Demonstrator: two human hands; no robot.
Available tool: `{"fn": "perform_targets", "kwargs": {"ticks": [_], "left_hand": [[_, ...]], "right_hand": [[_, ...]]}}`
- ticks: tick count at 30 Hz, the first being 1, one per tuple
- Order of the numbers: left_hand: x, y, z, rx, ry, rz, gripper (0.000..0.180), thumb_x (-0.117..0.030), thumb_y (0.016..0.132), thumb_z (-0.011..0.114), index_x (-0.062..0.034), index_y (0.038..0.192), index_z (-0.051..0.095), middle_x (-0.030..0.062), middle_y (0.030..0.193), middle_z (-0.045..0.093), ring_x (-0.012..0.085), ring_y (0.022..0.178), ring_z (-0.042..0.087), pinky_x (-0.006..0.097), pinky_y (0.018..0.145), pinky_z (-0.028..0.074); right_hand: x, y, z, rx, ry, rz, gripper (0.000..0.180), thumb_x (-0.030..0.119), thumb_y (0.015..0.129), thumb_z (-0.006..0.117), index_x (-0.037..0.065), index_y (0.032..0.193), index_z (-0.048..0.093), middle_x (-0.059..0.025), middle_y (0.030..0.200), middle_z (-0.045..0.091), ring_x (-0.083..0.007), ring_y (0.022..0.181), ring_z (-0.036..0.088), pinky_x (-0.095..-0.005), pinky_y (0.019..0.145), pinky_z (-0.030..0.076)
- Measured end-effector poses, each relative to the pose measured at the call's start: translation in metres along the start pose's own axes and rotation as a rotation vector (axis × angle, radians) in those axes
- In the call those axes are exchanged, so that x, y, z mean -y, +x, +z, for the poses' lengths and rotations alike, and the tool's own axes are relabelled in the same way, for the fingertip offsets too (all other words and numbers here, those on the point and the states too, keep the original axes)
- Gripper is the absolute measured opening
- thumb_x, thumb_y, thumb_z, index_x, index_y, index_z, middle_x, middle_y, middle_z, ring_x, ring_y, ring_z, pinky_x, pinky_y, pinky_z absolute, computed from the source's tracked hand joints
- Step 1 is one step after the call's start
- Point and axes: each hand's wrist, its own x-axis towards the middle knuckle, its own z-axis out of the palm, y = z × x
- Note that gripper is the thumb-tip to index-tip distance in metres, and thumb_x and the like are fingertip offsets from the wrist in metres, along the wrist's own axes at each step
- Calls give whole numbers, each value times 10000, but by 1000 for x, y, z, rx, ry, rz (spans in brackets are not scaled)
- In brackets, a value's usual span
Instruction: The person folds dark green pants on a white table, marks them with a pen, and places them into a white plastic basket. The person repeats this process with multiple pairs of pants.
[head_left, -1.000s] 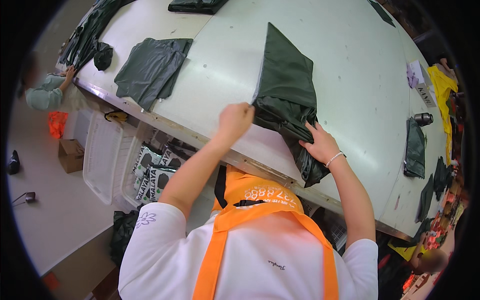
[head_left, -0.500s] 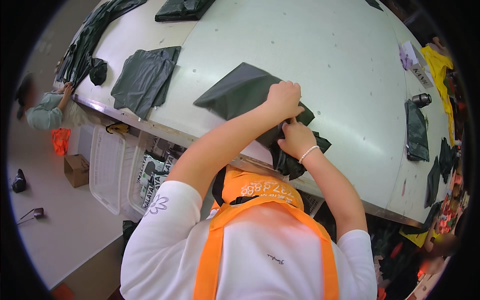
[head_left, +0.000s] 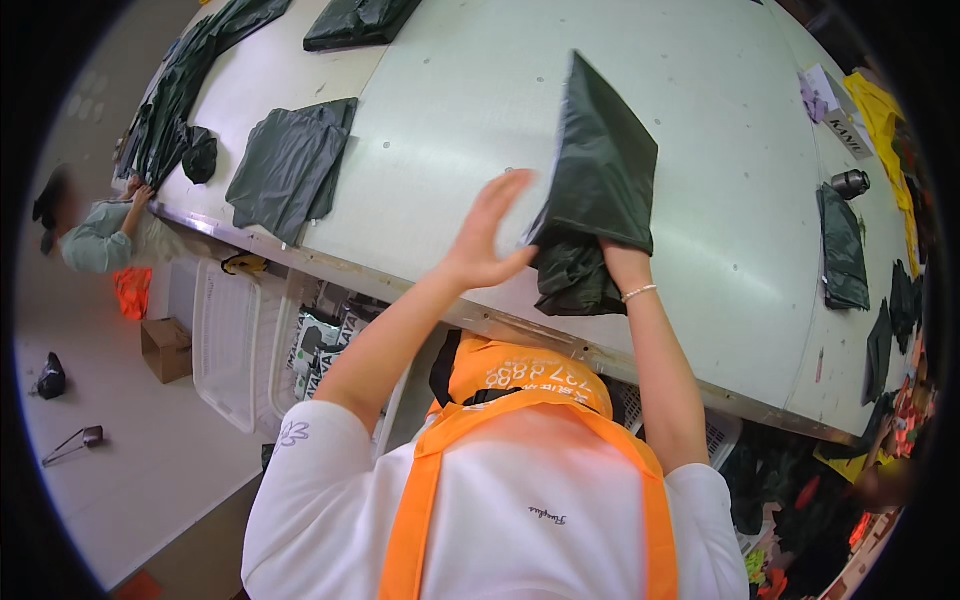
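A folded dark green garment (head_left: 605, 165) of smooth, slightly shiny, waterproof-looking cloth is tilted up over the table's near edge, with a bunched, crumpled part hanging at its lower end. My right hand (head_left: 626, 262) reaches into its folds and holds it up; the fingers are hidden by the cloth, and only the wrist with a beaded bracelet shows clearly. Just left of the garment, my left hand (head_left: 487, 240) is open, thumb and fingers spread, slightly blurred, and holds nothing. Another folded dark green garment (head_left: 292, 165) lies flat on the table to the left.
The pale worktable (head_left: 455, 110) has a metal front edge. A dark folded stack (head_left: 360, 22) lies at the far left. White plastic crates (head_left: 225, 345) stand below the edge. Rightward are a white box (head_left: 838, 115) and dark folded pieces (head_left: 843, 250). A co-worker (head_left: 100, 235) handles dark cloth at left.
The garment has swung from lying slanted on the table to standing up, its top pointing away. My left hand has let go and moved left, opening; my right hand has slipped into the folds.
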Motion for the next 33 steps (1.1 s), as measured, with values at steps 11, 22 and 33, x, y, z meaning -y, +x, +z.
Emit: {"fn": "perform_targets", "kwargs": {"ticks": [11, 22, 33], "left_hand": [[32, -36, 78, 233, -43, -498, 881, 125, 664, 392, -286, 1435, 279, 274, 851, 601, 413, 725, 598, 354, 697, 483], [70, -124, 123, -295, -1232, -1362, 448, 10, 854, 526, -97, 1284, 455, 57, 1248, 506, 194, 1112, 511, 348, 856, 499], [97, -151, 156, -310, -1171, -945, 388, -77, 865, 555, -55, 1246, 484, 93, 1208, 541, 204, 1052, 538, 348, 842, 486]], "right_hand": [[-42, 5, -6, -90, -63, 142, 515, 236, 834, 659, -27, 1242, 486, -172, 1266, 528, -297, 1172, 488, -362, 997, 361], [21, 24, 11, 350, -311, 279, 390, 247, 888, 494, -6, 1182, 532, -257, 1179, 540, -406, 1043, 534, -411, 922, 418], [39, 14, 23, 547, -895, -564, 138, 103, 796, 514, 46, 855, 626, -141, 801, 634, -271, 696, 642, -363, 603, 521]]}}
